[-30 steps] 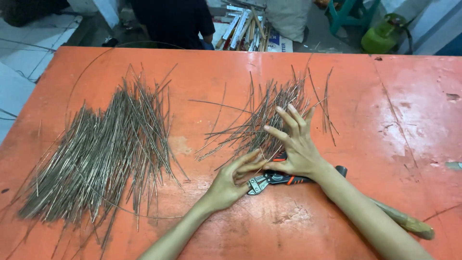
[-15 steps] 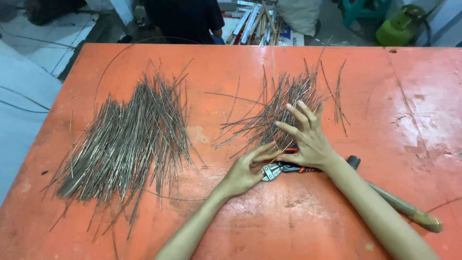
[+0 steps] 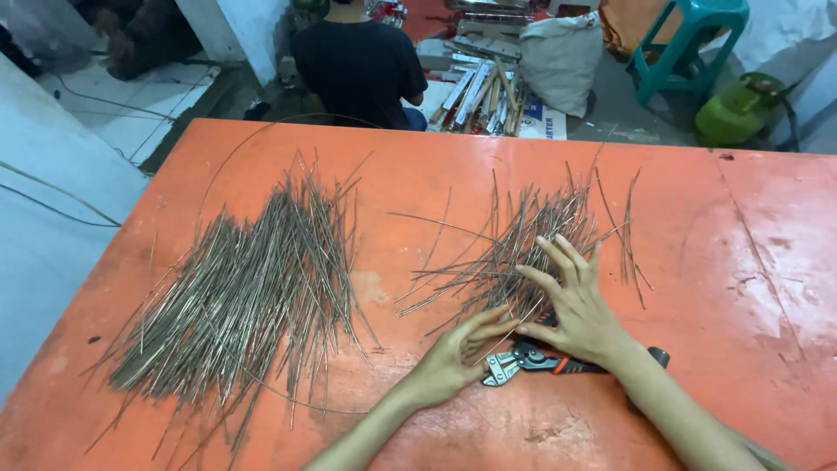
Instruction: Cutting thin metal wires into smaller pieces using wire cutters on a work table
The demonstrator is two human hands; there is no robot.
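Since a second ago my hands have barely shifted; only my view has tilted up, bringing more of the floor beyond the bench into sight. Nearest me, my left hand [image 3: 446, 365] lies loosely curled, fingers touching the near ends of the smaller wire pile [image 3: 514, 253], gripping nothing firmly as far as I can tell. My right hand [image 3: 580, 310] is spread flat, fingers splayed, pressing on that same pile. Under its wrist lies a cutter [image 3: 536, 360] with orange-and-black grips, its handles mostly hidden by my forearm. These thin metal lengths look light, stiff and springy, apt to slide and scatter; gathering them near the ends in a bunch seems best. To the left sits the bigger wire heap [image 3: 244, 292] on the orange bench [image 3: 750, 262]. Farther off, a person in a dark shirt [image 3: 359, 70] sits, face cut off.
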